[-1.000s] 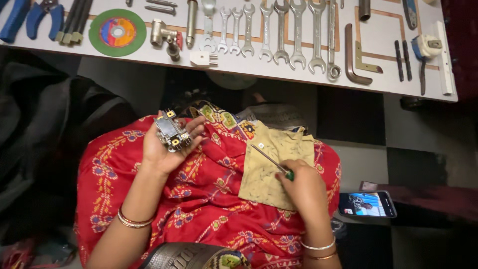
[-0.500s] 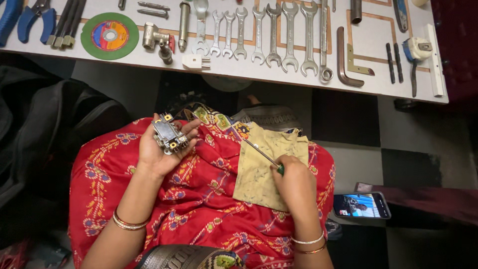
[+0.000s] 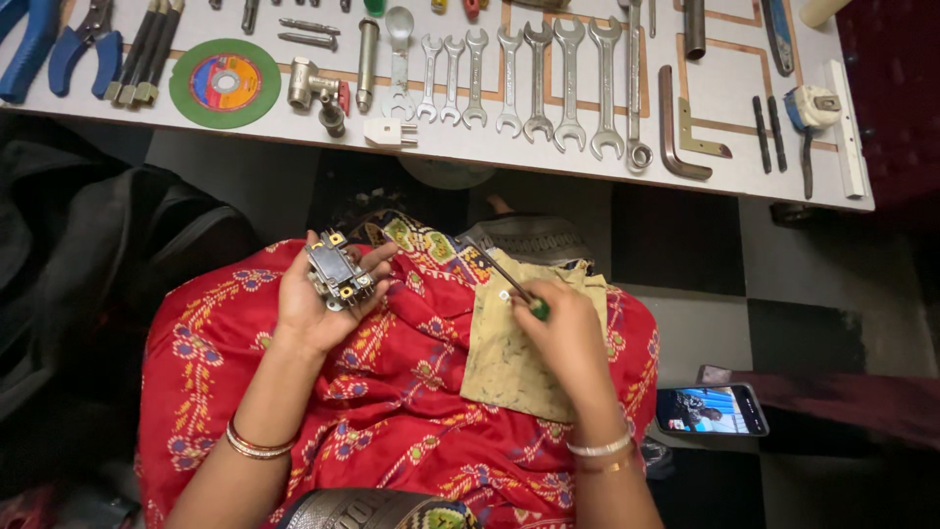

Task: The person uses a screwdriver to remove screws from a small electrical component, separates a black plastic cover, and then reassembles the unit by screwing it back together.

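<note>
Currently the left hand (image 3: 315, 304) has its grip wrapped around a small grey switch module (image 3: 338, 276) with brass terminals, fingers curled at its sides, terminals facing up. The right hand (image 3: 560, 328) has its grip pressed together on a green-handled screwdriver (image 3: 509, 281), whose shaft angles up-left from that grip, tip well apart from the module and pointing toward it. Both grips sit over a lap in red patterned cloth (image 3: 392, 402); a yellow cloth patch (image 3: 514, 362) lies directly under the right grip. Ahead of both grips is the table (image 3: 744, 98): a row of open-end wrenches (image 3: 539, 78), a green cutting disc (image 3: 224, 83), blue-handled pliers (image 3: 83, 49). Right of the right grip, a lit phone (image 3: 712, 409) lies on the floor.
</note>
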